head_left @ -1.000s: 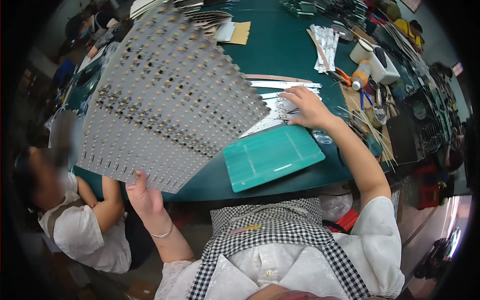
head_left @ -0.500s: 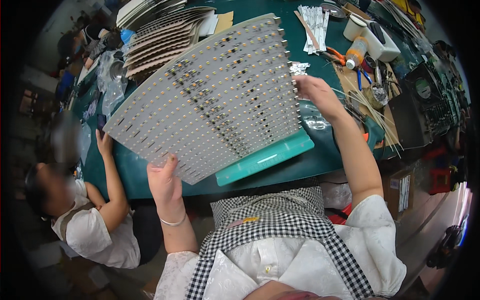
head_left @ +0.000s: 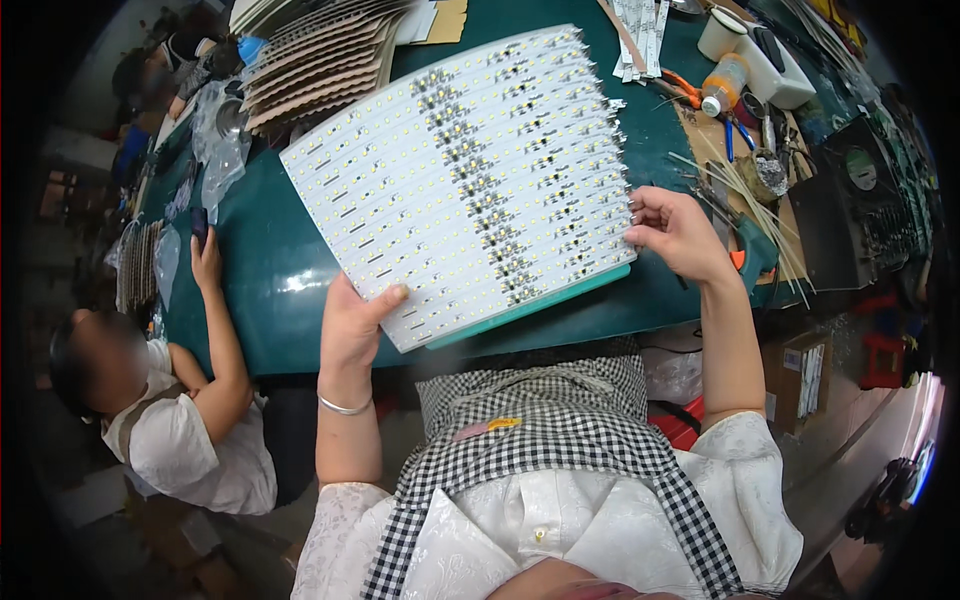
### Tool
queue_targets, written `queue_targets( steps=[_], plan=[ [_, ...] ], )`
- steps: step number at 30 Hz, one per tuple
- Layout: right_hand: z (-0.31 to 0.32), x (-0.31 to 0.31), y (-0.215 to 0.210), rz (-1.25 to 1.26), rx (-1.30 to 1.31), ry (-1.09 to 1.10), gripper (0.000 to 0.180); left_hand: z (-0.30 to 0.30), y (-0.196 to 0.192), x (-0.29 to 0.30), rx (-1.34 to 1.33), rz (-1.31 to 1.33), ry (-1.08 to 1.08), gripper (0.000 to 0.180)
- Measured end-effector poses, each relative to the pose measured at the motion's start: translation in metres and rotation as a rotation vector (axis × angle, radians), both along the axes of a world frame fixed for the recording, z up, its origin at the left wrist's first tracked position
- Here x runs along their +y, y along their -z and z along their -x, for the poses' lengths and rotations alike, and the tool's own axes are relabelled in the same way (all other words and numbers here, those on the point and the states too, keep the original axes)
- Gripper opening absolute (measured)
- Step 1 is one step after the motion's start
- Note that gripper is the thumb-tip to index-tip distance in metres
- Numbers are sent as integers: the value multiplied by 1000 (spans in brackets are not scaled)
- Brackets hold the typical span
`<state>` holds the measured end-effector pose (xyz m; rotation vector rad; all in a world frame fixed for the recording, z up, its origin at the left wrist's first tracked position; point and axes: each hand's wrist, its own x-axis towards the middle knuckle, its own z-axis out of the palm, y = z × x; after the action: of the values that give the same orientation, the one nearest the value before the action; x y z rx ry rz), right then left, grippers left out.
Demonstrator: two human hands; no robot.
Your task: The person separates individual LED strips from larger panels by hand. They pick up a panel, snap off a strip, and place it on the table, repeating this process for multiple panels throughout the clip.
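A large white panel of light-strip circuit boards (head_left: 470, 180) with rows of small components lies nearly flat over the dark green table (head_left: 260, 290). My left hand (head_left: 352, 322) grips its near left edge, thumb on top. My right hand (head_left: 678, 232) holds the right edge. A teal mat (head_left: 540, 305) shows just under the panel's near edge.
A stack of similar panels (head_left: 320, 55) lies at the back left. Loose white strips (head_left: 640, 30), a small bottle (head_left: 722, 85), pliers, thin sticks (head_left: 740, 195) and a white box (head_left: 775, 70) crowd the right side. Another person (head_left: 170, 400) sits at my left, a hand (head_left: 207, 260) on the table.
The panel has swung from a raised tilt at my left down toward flat in front of me, over the teal mat. My right hand came off the table and took its right edge.
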<state>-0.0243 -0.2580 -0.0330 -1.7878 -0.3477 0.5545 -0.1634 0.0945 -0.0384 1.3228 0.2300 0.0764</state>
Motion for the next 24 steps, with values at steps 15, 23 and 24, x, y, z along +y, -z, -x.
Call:
queue_targets(
  steps=[15,23,24],
  plan=[
    [8,-8,1,74,-145,49,21,19,10,-11,-63,-93,-74,33],
    [20,-5,8,148,-411,90,27,26,12,-28,-50,-153,-71,33],
    [23,-6,9,167,-477,99,28,30,14,-32,-87,-164,-100,31]
  ],
)
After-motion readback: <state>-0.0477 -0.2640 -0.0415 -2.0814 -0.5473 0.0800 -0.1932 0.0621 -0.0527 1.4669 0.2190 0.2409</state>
